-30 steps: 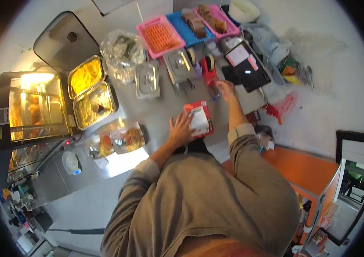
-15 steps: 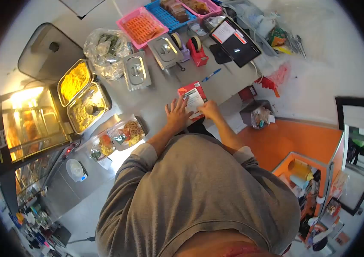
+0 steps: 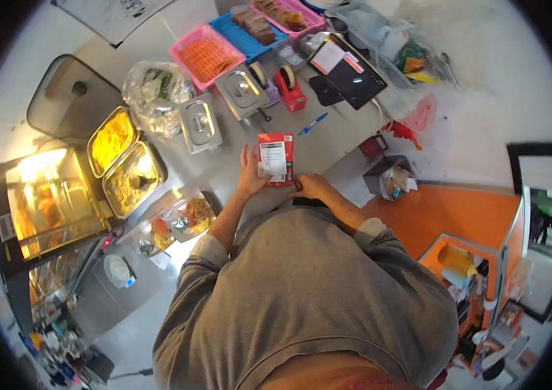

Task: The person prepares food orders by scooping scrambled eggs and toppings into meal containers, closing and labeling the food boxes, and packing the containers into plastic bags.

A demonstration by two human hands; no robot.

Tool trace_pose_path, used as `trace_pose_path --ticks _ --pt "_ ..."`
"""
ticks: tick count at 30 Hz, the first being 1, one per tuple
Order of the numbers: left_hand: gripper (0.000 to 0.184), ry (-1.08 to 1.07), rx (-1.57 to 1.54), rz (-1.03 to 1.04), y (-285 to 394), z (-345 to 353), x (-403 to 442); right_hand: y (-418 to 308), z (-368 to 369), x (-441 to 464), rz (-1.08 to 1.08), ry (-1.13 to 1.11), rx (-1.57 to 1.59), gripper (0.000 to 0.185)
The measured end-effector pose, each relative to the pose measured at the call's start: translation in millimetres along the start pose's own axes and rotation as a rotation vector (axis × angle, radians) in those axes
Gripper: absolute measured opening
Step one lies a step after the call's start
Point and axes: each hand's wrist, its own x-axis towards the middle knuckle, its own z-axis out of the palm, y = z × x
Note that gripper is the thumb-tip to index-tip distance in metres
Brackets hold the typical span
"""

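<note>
A red box or packet point(image 3: 275, 160) with a white printed label lies on the steel counter point(image 3: 237, 140) in front of the torso. My left hand point(image 3: 250, 170) rests along its left edge, fingers apart, thumb reaching onto the label. At the lower right corner of the packet is my right hand point(image 3: 312, 186), its fingers curled in; whether they pinch the edge is too small to tell. A blue pen point(image 3: 314, 123) lies above and to the right, near a red tape dispenser point(image 3: 290, 91).
Steel lidded containers point(image 3: 200, 123), a plastic bag point(image 3: 156, 94) and a pink basket point(image 3: 206, 56) stand behind. Food trays point(image 3: 131, 179) and a lit warmer point(image 3: 55, 201) are left. A black tablet point(image 3: 347, 70) stands back right, an orange surface point(image 3: 448, 207) lower right.
The packet has turned upright in view. My left hand has moved from on top of it to its left edge, and my right hand, earlier near the pen, is now at its lower right corner.
</note>
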Motion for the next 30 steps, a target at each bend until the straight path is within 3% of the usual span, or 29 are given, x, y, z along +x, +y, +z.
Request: trace_pose_path --ticks 1,4,12,16,17,18,19,21,22,24,27,30 --pt "0.092 -0.050 -0.169 -0.093 -19.7 -2.8 -1.7 17.1 15.3 10.2 -0.089 0.051 -0.063 0.041" --pt "0.088 -0.129 -0.406 -0.306 11.5 -23.9 -9.6 33.3 -25.0 19.5 0.118 -0.272 0.457 0.038" --pt "0.071 0.038 -0.359 -0.520 28.2 1.7 -22.1 88.6 -185.2 62.9 -0.066 0.051 0.498 0.027" --pt "0.075 0.081 -0.236 -0.558 28.2 9.8 -24.0 74.4 -241.7 122.6 -0.246 0.227 0.397 0.025" --pt "0.080 0.253 -0.271 -0.567 35.9 21.8 -20.0 59.4 -247.5 140.3 -0.382 0.314 0.426 0.026" --pt "0.085 0.354 0.056 -0.370 6.7 41.0 -26.8 36.8 -255.7 161.6 -0.465 0.339 0.383 0.026" --pt "0.099 0.331 0.229 -0.564 40.0 46.9 -13.6 10.5 -259.2 178.6 -0.543 0.361 0.344 0.027" --pt "0.120 0.266 0.459 -0.730 88.1 62.3 11.1 -43.5 -256.5 211.8 -0.696 0.320 0.297 0.028" --pt "0.121 0.349 0.481 -0.713 87.4 70.1 13.5 -72.8 -253.1 234.7 -0.771 0.259 0.286 0.028" --pt "0.120 0.306 0.469 -0.773 99.2 57.5 15.2 -130.1 -239.4 280.2 -0.884 0.303 0.075 0.023" --pt "0.115 0.202 0.389 -0.712 86.6 24.7 -5.5 -201.3 -222.3 336.5 -0.927 0.434 0.206 0.016" --pt "0.113 0.264 0.377 -0.737 80.3 6.5 -23.0 -251.5 -209.1 402.0 -0.904 0.294 0.081 0.020"
